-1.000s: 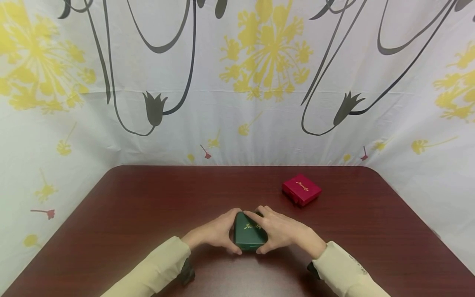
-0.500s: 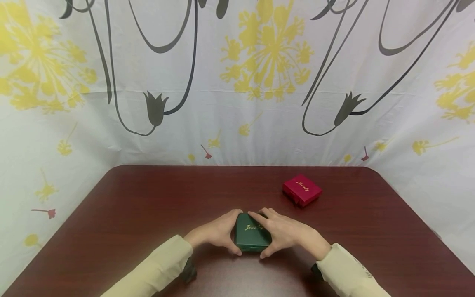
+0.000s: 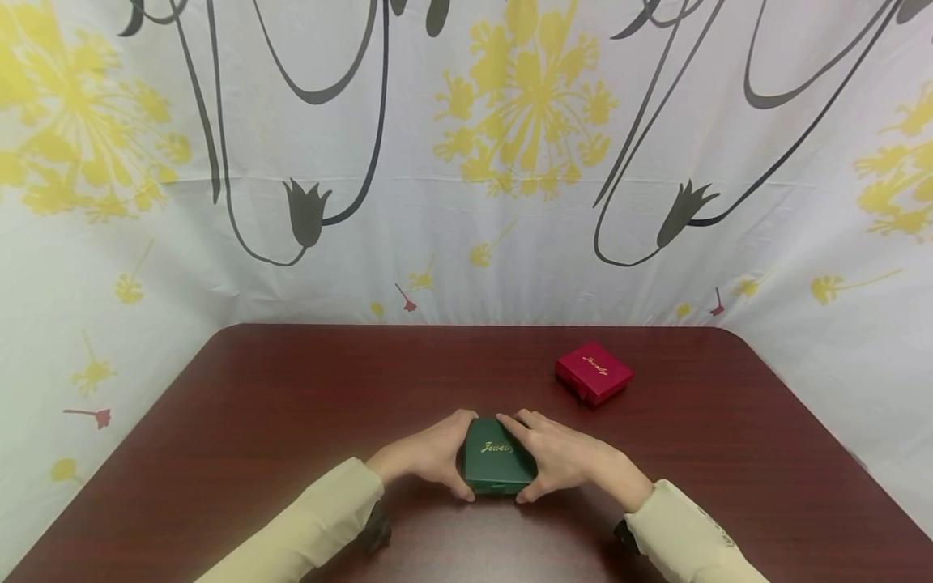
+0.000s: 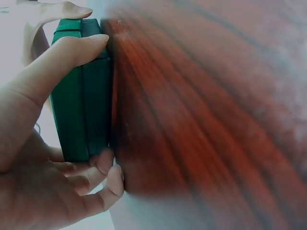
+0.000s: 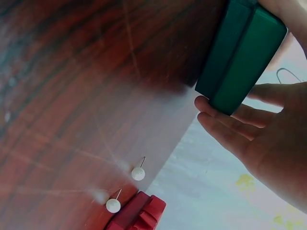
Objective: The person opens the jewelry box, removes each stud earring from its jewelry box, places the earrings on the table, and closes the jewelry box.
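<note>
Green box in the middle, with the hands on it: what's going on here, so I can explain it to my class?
A person holds a square, dark green box with gold lettering between their left hand and right hand. Its lid is closed. A square red box with gold lettering sits untouched, farther back and to the right.

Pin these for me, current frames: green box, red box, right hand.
Green box [image 3: 497, 466]: head view, on the lid's top, just below the gold lettering.
Red box [image 3: 594, 368]: head view, on the lid's top, at the lettering.
Right hand [image 3: 563, 458]: head view, on the back of the hand.
</note>
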`<state>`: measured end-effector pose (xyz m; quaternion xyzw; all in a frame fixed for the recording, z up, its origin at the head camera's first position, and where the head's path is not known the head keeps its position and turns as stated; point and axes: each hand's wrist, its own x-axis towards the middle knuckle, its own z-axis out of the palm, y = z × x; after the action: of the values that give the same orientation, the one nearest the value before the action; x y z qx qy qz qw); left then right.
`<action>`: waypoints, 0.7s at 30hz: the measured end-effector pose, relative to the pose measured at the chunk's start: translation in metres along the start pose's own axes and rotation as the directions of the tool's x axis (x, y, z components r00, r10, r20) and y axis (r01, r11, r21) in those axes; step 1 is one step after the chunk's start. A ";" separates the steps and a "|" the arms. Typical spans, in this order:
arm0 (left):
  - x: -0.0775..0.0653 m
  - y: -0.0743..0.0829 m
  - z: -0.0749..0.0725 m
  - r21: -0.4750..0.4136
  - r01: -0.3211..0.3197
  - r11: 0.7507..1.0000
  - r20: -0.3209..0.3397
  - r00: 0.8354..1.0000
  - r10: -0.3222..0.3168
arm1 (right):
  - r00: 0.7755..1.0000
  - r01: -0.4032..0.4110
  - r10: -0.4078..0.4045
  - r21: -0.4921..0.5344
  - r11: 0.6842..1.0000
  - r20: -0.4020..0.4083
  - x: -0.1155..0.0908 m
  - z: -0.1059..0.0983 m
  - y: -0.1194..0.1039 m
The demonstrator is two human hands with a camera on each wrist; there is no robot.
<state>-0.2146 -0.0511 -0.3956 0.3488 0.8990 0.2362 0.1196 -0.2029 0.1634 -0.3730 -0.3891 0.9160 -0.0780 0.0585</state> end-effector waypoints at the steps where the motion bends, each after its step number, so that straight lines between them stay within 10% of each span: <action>1: 0.000 0.000 0.000 0.003 0.004 1.000 0.004 1.000 -0.004 | 1.000 -0.003 0.003 0.002 1.000 0.005 0.000 0.000 0.000; 21: 0.001 0.003 -0.002 0.046 0.035 0.998 0.016 0.999 -0.036 | 1.000 -0.015 0.015 0.008 1.000 0.005 0.003 0.001 0.001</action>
<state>-0.2139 -0.0491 -0.3922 0.3373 0.9092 0.2106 0.1235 -0.2058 0.1616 -0.3743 -0.3822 0.9184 -0.0804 0.0632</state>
